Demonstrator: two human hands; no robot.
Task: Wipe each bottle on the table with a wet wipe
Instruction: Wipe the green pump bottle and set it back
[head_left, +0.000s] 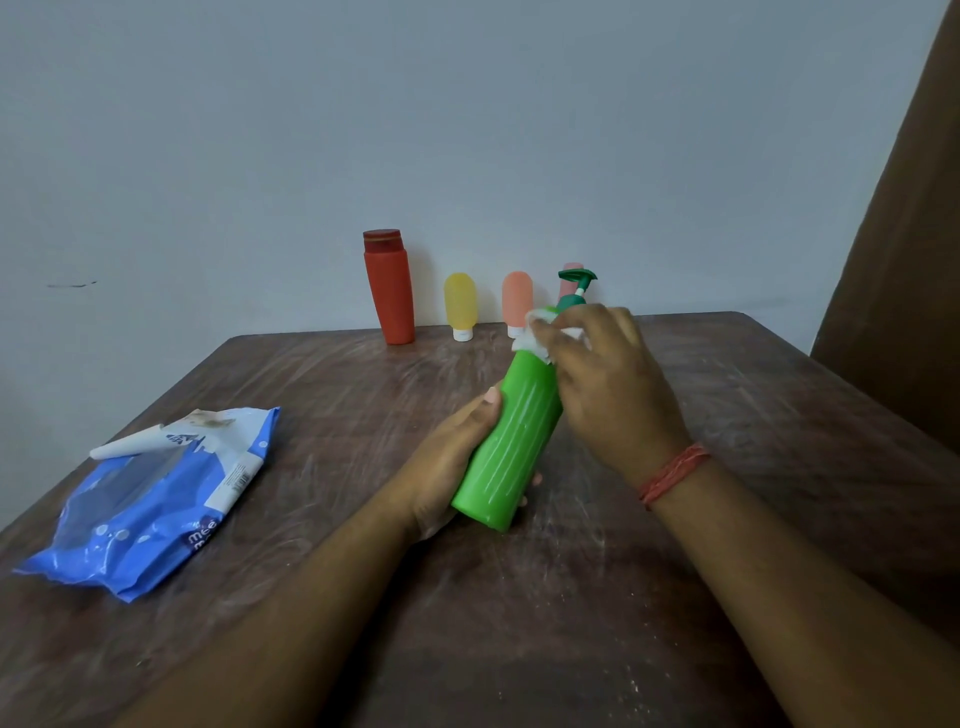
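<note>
- green pump bottle (511, 441) is held above the table's (675, 597) middle, tilted, pump end up and away toward the wall (311, 130).
- left hand (457, 462) grips its lower body; right hand (602, 374) presses a white wet wipe (530, 338) round its shoulder.
- behind it: red bottle (389, 288), yellow bottle (460, 305), orange bottle (517, 302), and a pink bottle (570, 270) partly hidden.
- blue wipes pack (150, 509) lies at left on the scuffed brown table.
</note>
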